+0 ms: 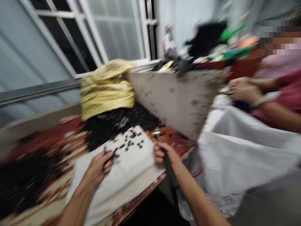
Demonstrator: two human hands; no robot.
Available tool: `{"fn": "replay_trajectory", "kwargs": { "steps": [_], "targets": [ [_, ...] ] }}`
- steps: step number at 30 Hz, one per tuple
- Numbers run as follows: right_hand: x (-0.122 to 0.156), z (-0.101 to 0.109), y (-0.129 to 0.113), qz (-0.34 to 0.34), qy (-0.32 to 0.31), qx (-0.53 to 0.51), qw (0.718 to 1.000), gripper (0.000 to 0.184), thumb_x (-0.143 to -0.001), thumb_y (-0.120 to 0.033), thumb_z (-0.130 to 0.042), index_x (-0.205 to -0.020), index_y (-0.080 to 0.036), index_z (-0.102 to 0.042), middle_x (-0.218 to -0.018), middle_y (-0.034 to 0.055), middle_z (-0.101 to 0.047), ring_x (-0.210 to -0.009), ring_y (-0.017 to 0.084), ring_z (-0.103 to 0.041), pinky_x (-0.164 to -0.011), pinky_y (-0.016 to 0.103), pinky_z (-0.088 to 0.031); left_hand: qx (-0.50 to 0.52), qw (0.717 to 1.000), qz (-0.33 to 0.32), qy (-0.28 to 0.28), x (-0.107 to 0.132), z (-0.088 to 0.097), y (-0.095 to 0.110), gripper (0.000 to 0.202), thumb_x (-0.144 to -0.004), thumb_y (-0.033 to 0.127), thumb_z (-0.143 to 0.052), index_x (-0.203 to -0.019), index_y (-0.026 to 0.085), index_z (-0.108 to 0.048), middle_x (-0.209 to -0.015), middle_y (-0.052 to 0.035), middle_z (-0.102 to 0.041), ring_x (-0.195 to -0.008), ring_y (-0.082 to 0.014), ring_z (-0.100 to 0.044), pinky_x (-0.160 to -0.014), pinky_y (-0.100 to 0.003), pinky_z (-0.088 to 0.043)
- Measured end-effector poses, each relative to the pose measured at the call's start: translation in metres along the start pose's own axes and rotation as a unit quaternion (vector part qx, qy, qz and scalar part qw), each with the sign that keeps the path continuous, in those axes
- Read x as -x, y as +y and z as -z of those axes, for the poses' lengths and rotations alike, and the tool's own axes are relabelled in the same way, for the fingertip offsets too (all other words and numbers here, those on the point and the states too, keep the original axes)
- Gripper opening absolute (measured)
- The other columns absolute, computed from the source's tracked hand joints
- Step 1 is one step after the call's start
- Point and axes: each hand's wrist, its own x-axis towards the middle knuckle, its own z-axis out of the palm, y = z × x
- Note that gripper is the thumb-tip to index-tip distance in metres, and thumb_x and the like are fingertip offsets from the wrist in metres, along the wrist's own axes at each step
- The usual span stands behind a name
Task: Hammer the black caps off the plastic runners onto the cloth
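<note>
Two hands: left (98, 168) pinches black bits (113, 154), right (164, 153) grips a dark tool (168, 168).

The towel (122, 175) is soft, matt white cloth, and the bundle (108, 89) behind it is creased yellow cloth. The tabletop (174, 141) looks glossy, patterned red and cream, while the board (174, 100) is rough and stained grey. The tool (170, 174) has a matt black handle and a bright metal tip.

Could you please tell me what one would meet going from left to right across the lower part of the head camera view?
Heap of small black pieces → left hand → folded white cloth → right hand → white sack
</note>
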Motion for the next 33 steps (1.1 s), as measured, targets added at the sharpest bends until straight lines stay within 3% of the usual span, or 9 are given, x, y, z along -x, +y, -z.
{"fn": "replay_trajectory", "kwargs": {
  "steps": [2, 6, 10, 19, 28, 33],
  "targets": [
    [-0.001, 0.004, -0.001, -0.026, -0.012, -0.013, 1.0, 0.004, -0.088, -0.018, -0.062, -0.087, -0.016, -0.058, -0.061, -0.0089, -0.048, -0.04, 0.003, -0.041, -0.036, 0.014, -0.036, 0.033, 0.999, -0.005, 0.026, -0.003, -0.003, 0.002, 0.03, -0.053, 0.021, -0.079, -0.065, 0.016, -0.053, -0.053, 0.0031, -0.058, -0.035, 0.0004, -0.027, -0.034, -0.014, -0.014],
    [-0.005, 0.006, -0.005, -0.062, -0.022, -0.017, 0.998, 0.016, -0.078, -0.012, -0.066, -0.088, -0.019, -0.056, -0.065, -0.0081, -0.05, -0.042, 0.002, -0.045, -0.037, 0.013, -0.04, 0.021, 0.998, 0.026, 0.051, -0.019, 0.002, 0.008, 0.017, -0.069, 0.009, -0.068, -0.066, 0.014, -0.052, -0.054, -0.0007, -0.059, -0.032, -0.0003, -0.033, -0.031, -0.014, -0.019],
    [0.001, 0.001, -0.004, -0.029, 0.041, 0.015, 0.999, 0.016, -0.076, -0.011, -0.063, -0.088, -0.02, -0.058, -0.064, -0.0063, -0.049, -0.04, 0.004, -0.043, -0.033, 0.015, -0.042, -0.007, 0.999, 0.033, 0.029, -0.025, 0.002, 0.015, 0.017, -0.079, 0.005, -0.06, -0.068, 0.014, -0.052, -0.056, -0.0027, -0.06, -0.032, -0.0008, -0.037, -0.031, -0.014, -0.023],
    [0.003, -0.014, 0.0, -0.002, 0.09, 0.067, 0.994, 0.019, -0.069, -0.015, -0.075, -0.083, -0.015, -0.062, -0.064, -0.0074, -0.045, -0.039, 0.0, -0.037, -0.033, 0.01, -0.039, 0.009, 0.997, 0.074, 0.023, -0.038, 0.006, 0.009, 0.019, -0.083, 0.001, -0.055, -0.068, 0.012, -0.052, -0.057, -0.0032, -0.061, -0.032, 0.0002, -0.038, -0.031, -0.012, -0.022],
    [0.002, -0.01, 0.0, 0.003, 0.113, 0.07, 0.991, 0.014, -0.069, -0.017, -0.072, -0.08, -0.014, -0.064, -0.064, -0.0067, -0.043, -0.039, 0.0, -0.029, -0.032, 0.009, -0.036, 0.011, 0.996, 0.084, 0.011, -0.043, 0.006, 0.007, 0.02, -0.084, 0.001, -0.056, -0.067, 0.012, -0.052, -0.055, -0.0036, -0.061, -0.031, 0.0004, -0.037, -0.03, -0.012, -0.02],
    [0.002, -0.008, 0.0, 0.011, 0.093, 0.114, 0.989, 0.009, -0.072, -0.02, -0.068, -0.079, -0.016, -0.065, -0.066, -0.0059, -0.039, -0.041, 0.002, -0.022, -0.033, 0.009, -0.036, 0.012, 0.997, 0.079, 0.0, -0.047, 0.008, 0.004, 0.018, -0.083, 0.001, -0.057, -0.069, 0.012, -0.054, -0.057, -0.0049, -0.063, -0.031, -0.0002, -0.038, -0.03, -0.012, -0.02]
  ]
}}
